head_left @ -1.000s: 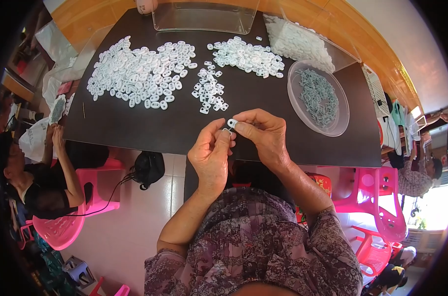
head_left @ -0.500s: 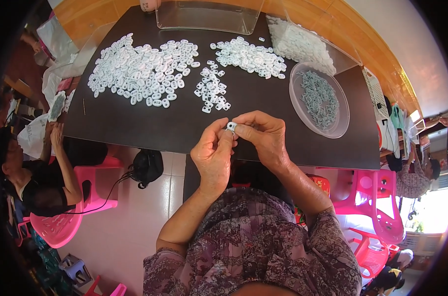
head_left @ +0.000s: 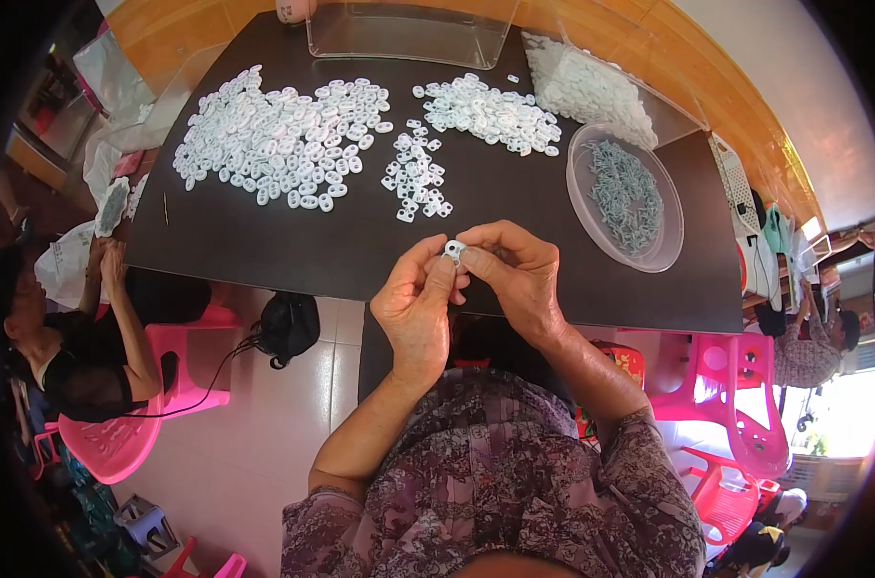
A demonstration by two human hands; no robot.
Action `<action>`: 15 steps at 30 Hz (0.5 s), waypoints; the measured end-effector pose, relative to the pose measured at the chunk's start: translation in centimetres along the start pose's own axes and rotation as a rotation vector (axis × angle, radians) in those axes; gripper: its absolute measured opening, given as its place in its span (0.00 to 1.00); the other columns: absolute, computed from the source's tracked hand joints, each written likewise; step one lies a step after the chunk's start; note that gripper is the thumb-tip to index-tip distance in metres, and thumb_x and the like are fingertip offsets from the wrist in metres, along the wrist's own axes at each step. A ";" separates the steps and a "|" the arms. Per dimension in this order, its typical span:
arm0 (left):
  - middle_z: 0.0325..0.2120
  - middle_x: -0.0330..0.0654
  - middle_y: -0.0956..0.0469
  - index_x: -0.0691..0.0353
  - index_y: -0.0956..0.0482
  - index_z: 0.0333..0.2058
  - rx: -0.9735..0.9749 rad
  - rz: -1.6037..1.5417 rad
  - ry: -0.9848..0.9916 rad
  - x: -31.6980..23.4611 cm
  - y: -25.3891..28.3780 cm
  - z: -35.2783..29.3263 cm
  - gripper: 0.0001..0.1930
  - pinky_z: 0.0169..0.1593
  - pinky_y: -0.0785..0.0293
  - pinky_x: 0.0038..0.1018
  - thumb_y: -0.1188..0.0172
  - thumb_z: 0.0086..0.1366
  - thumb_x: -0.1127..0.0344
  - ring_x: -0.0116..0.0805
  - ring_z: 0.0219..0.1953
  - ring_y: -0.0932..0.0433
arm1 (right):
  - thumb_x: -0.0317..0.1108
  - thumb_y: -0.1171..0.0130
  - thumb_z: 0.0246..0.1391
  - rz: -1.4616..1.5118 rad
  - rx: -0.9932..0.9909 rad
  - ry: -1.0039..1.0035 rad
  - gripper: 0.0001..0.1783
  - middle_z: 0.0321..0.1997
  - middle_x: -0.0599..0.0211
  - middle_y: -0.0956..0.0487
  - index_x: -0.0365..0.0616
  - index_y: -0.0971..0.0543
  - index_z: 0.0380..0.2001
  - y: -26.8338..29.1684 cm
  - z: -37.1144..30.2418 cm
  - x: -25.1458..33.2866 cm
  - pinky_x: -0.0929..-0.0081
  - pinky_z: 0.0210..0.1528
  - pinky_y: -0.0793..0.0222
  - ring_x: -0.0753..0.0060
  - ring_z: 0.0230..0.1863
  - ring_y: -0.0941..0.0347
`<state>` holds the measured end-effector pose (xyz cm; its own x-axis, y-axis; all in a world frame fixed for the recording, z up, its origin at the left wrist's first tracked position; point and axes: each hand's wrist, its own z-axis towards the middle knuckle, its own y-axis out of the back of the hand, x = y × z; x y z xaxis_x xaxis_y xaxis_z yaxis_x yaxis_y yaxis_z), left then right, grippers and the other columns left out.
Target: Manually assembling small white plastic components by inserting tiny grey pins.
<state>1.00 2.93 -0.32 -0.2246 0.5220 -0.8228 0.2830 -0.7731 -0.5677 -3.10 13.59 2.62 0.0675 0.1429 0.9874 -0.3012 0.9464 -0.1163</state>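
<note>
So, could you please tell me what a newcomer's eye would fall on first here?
Probably the large heap of white oval pieces on the left of the dark table, then the round tub of grey screw-like pieces on its right. Near the front edge, the left hand and right hand hold a small white piece.

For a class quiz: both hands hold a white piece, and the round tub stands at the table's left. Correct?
Not quite: the head view shows the tub at the table's right. The left hand and right hand do hold a white piece.
</note>
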 end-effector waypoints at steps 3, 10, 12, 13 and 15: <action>0.26 0.39 0.25 0.71 0.27 0.44 -0.018 -0.014 -0.009 0.0 -0.1 -0.1 0.11 0.28 0.30 0.17 0.47 0.62 0.79 0.22 0.26 0.26 | 0.20 0.46 0.53 -0.016 -0.022 -0.005 0.06 0.29 0.67 0.22 0.33 0.24 0.35 -0.2 -0.1 -0.2 0.85 0.33 0.30 0.84 0.29 0.28; 0.26 0.43 0.23 0.74 0.26 0.43 -0.032 -0.016 -0.055 0.1 0.0 0.1 0.10 0.27 0.27 0.21 0.47 0.63 0.76 0.26 0.23 0.26 | 0.20 0.42 0.50 -0.255 0.015 0.116 0.10 0.29 0.70 0.24 0.35 0.24 0.37 0.3 -0.1 -0.5 0.85 0.32 0.32 0.85 0.28 0.30; 0.26 0.41 0.24 0.74 0.26 0.43 -0.035 -0.029 -0.024 -0.4 -0.2 0.2 0.10 0.28 0.29 0.20 0.47 0.62 0.78 0.24 0.24 0.27 | 0.20 0.40 0.45 -0.533 0.053 0.252 0.14 0.30 0.70 0.26 0.37 0.24 0.39 0.7 0.1 -0.6 0.83 0.31 0.34 0.84 0.28 0.31; 0.26 0.40 0.24 0.73 0.27 0.43 -0.035 -0.041 0.010 -0.6 -0.3 0.2 0.10 0.29 0.30 0.18 0.48 0.62 0.79 0.22 0.24 0.29 | 0.20 0.40 0.45 -0.533 0.052 0.251 0.14 0.30 0.70 0.26 0.37 0.24 0.39 0.7 0.2 -0.6 0.83 0.31 0.34 0.84 0.28 0.31; 0.26 0.40 0.24 0.74 0.27 0.43 -0.056 -0.047 0.021 -0.9 -0.5 0.4 0.11 0.30 0.30 0.18 0.48 0.62 0.80 0.22 0.25 0.28 | 0.19 0.38 0.41 -0.609 0.063 0.384 0.18 0.32 0.68 0.27 0.38 0.25 0.39 0.5 0.3 -0.3 0.82 0.31 0.36 0.81 0.28 0.32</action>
<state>0.75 2.68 0.73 -0.2193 0.5652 -0.7953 0.3246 -0.7264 -0.6057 -3.59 13.97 2.31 0.5671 -0.3016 0.7665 -0.1576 0.8736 0.4604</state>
